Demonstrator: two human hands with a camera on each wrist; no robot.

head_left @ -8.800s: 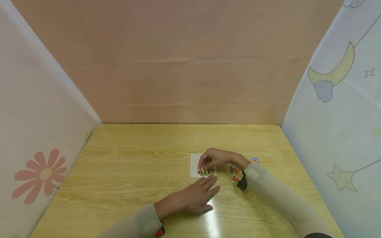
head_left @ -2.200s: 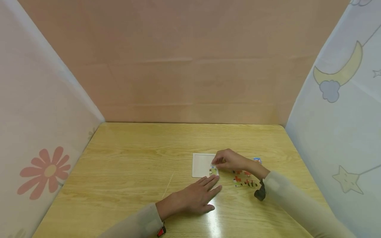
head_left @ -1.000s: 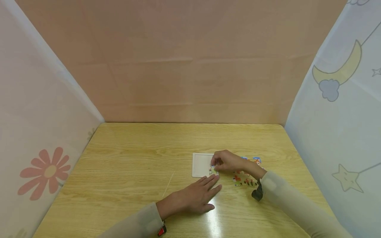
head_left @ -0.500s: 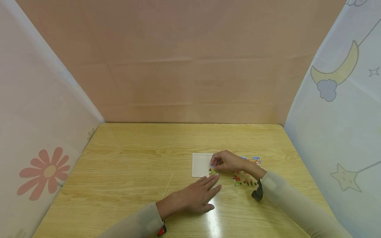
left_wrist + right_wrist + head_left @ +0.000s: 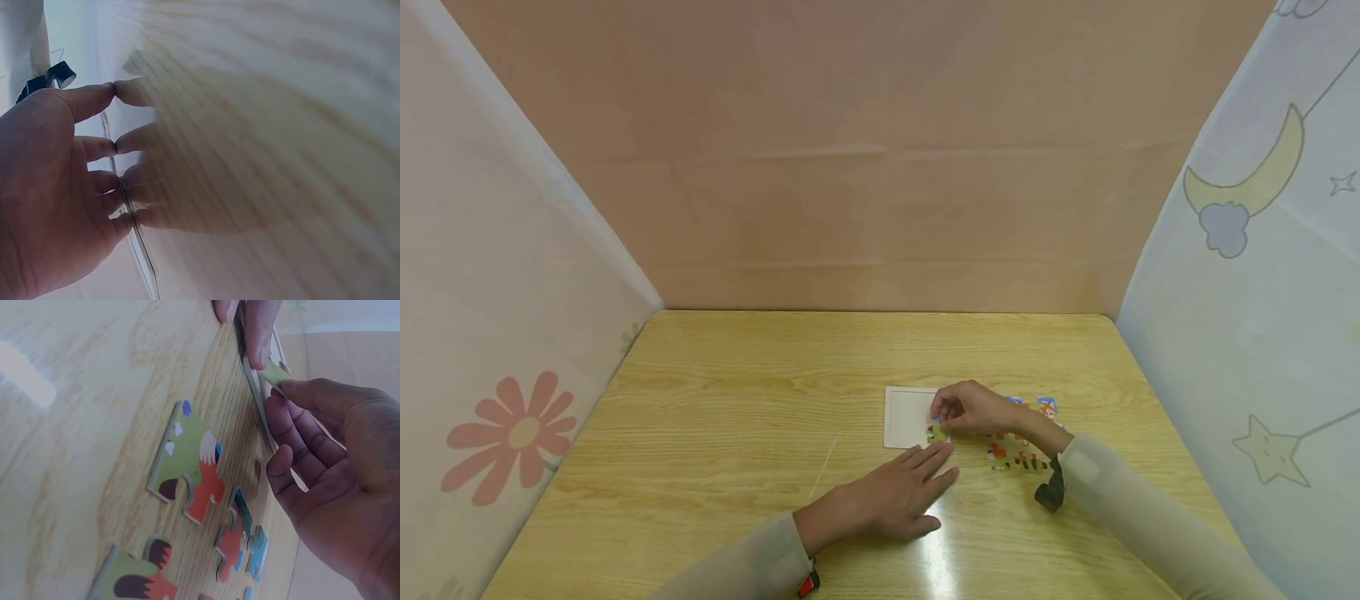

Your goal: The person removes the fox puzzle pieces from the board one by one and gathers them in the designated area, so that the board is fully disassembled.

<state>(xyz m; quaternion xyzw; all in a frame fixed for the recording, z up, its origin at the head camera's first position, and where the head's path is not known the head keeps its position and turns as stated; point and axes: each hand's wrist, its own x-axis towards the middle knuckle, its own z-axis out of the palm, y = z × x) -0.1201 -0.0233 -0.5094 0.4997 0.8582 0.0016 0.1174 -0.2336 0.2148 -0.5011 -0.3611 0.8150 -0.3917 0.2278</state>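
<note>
A white puzzle frame [image 5: 904, 417] lies on the table. My right hand [image 5: 973, 408] reaches over its right side, thumb and fingertips pinching a green puzzle piece [image 5: 937, 432] at the near right corner. The right wrist view shows the same puzzle piece [image 5: 273, 375] tilted between thumb and fingers, close to the left hand's fingertips. My left hand [image 5: 891, 500] lies with fingers straight, fingertips at the frame's near edge. In the left wrist view, the left hand [image 5: 50, 194] touches the shiny tabletop with its fingertips.
Several loose puzzle pieces in orange, green and blue lie right of the frame, partly under my right forearm; one green-and-orange piece [image 5: 178, 456] is nearest in the right wrist view. Cloth walls [image 5: 880, 183] enclose the wooden table [image 5: 737, 400] at back and sides.
Earlier, a dark-striped piece was in the frame under my right hand; now dark-striped pieces lie on the table at right. My right hand has shifted to the frame's right side; the left has stayed.
</note>
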